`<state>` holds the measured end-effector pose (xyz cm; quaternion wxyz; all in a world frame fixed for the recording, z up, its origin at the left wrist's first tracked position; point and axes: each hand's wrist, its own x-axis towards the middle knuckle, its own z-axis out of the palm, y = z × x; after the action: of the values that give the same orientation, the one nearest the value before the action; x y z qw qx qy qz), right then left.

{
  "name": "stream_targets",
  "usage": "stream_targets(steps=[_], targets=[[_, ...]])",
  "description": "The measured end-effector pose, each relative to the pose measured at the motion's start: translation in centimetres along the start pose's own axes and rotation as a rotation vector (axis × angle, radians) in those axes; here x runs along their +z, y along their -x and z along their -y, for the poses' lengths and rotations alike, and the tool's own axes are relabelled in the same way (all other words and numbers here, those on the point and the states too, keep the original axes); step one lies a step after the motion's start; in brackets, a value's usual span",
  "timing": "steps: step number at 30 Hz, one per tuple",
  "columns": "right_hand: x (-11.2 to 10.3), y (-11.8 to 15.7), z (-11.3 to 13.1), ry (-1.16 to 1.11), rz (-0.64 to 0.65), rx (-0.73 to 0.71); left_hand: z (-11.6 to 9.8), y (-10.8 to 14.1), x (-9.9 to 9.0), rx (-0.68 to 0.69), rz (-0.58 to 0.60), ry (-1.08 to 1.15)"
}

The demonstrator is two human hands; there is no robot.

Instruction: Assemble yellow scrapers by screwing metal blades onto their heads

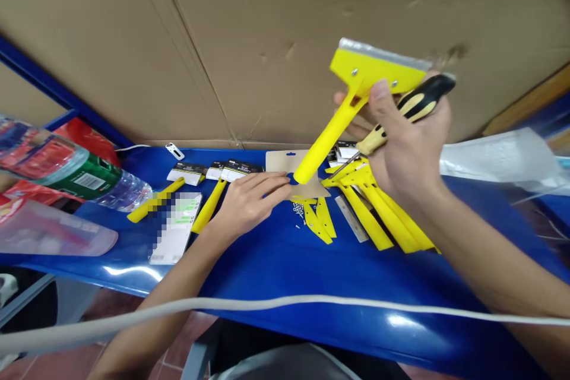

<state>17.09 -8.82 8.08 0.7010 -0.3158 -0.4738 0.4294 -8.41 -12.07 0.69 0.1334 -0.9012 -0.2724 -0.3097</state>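
Up above the glossy blue table [267,273], the right hand [407,145] pinches the yellow plastic scraper [327,139] under its thumb, black-and-cream screwdriver [418,105] tucked alongside! The left hand [249,202] reaches the flat brown card [276,160]; whether it pinches, I can't tell. Best form, I'd say: steady card, aligned handle, fingertips off the silvery edge [383,54], screwdriver tip clear.

We face creased cardboard wall [249,59], far side; glossy blue table [262,264] before us, glare [133,273] near left; reddish tiled floor [107,304].
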Motion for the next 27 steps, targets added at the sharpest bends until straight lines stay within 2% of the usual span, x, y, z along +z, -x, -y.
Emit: stream_targets(steps=[8,11,14,16,19,22,27], targets=[[-0.3,-0.2,-1.0,0.011,0.126,0.111,-1.1,-0.2,-1.2,0.085,-0.179,0.027],[-0.9,-0.9,-1.0,-0.030,0.173,0.268,-1.2,-0.5,-0.8,0.006,-0.261,0.055],[-1.3,-1.4,-1.7,-0.091,0.129,0.419,-1.1,-0.8,-0.5,-0.085,-0.325,0.209],[-1.5,-1.8,-2.6,-0.126,0.097,0.492,-1.1,-0.9,-0.6,-0.110,-0.320,0.277],[-1.7,-2.0,-4.3,-0.133,0.073,0.593,-1.3,-0.8,-1.1,-0.136,-0.242,0.251],[-1.6,-1.8,-5.4,-0.167,0.106,0.691,-1.6,-0.6,-1.6,-0.137,-0.177,0.216],[-0.9,-0.9,-5.1,-0.205,0.144,0.764,-1.4,-0.7,-2.5,-0.055,-0.162,0.045]])
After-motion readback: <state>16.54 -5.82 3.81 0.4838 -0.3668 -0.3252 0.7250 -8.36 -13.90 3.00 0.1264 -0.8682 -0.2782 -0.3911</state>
